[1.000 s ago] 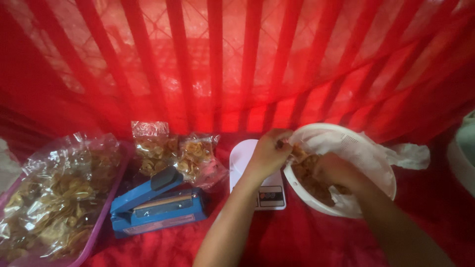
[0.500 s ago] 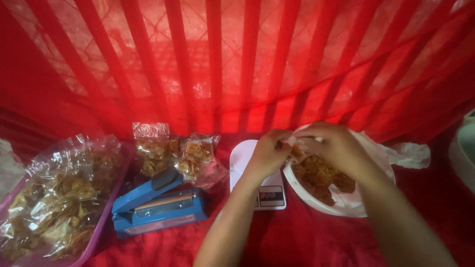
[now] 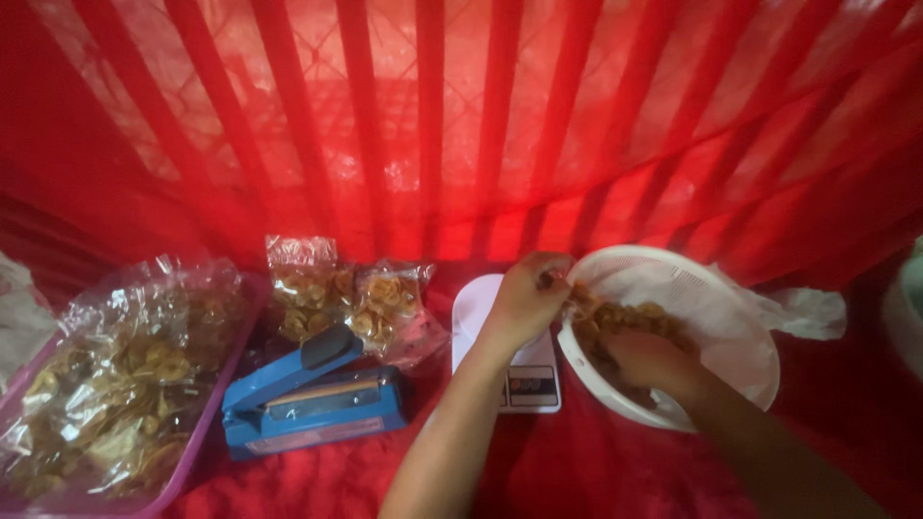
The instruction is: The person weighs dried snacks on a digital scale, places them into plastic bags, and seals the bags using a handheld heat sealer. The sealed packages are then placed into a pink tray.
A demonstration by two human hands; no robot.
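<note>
two hands at one white basin (image 3: 740, 317), left hand (image 3: 524, 298) pinching chips, right hand (image 3: 649, 358) scooping chips

White bowl (image 3: 731, 317); blue sealer (image 3: 312, 399); red striped curtain (image 3: 461, 125).

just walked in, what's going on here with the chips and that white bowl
A person's right hand is down in the white bowl among fried chips. The left hand pinches something small at the bowl's rim, above a white scale. A blue heat sealer and two filled bags sit to the left.
</note>
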